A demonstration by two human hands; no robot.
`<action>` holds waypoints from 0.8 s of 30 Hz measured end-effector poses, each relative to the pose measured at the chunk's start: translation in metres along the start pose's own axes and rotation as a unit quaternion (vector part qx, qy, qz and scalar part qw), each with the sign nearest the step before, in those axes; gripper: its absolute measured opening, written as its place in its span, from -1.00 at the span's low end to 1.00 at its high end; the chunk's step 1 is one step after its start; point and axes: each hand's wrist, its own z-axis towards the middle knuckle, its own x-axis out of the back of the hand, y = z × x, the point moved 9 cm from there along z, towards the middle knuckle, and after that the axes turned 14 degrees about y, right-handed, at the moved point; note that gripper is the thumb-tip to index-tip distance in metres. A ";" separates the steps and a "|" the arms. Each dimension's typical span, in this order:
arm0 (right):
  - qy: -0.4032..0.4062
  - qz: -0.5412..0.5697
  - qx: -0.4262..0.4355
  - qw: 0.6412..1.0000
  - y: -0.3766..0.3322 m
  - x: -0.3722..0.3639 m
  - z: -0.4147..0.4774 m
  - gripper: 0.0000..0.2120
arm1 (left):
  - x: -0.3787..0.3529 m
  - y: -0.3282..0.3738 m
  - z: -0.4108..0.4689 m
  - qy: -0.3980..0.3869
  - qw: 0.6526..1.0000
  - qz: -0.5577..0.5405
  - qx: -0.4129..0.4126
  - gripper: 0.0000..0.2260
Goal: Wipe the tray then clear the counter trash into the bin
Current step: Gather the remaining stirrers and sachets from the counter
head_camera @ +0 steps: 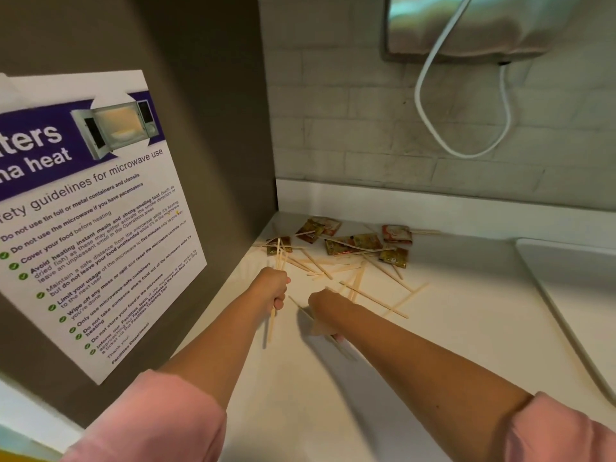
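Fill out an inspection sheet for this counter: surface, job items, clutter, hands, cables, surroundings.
Surface: white counter, littered towards the back corner.
Job's things: thin wooden sticks scattered loose; red and yellow sauce sachets among them; white tray at the right edge; bin not in view.
Clutter: nothing seen beyond the trash.
Hands: left hand grips a bundle of sticks; right hand reaches down among the sticks, grasp unclear.
Cables: white cable hangs looped from a shiny metal wall unit, above the counter.
Surroundings: microwave-guidelines poster on a grey panel at left; pale tiled wall behind.
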 end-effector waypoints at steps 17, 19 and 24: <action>0.159 0.435 -0.036 0.886 0.024 0.047 0.024 -0.76 | -0.029 0.029 -0.015 -0.064 0.992 -0.090 -0.067 -0.70; 0.145 0.414 0.003 0.899 0.019 0.053 0.024 -0.78 | -0.032 0.037 -0.015 -0.063 0.991 -0.066 -0.100 -0.72; 0.144 0.332 0.050 0.931 0.046 0.077 0.026 -0.90 | -0.025 0.044 -0.007 -0.026 0.993 -0.074 -0.087 -0.73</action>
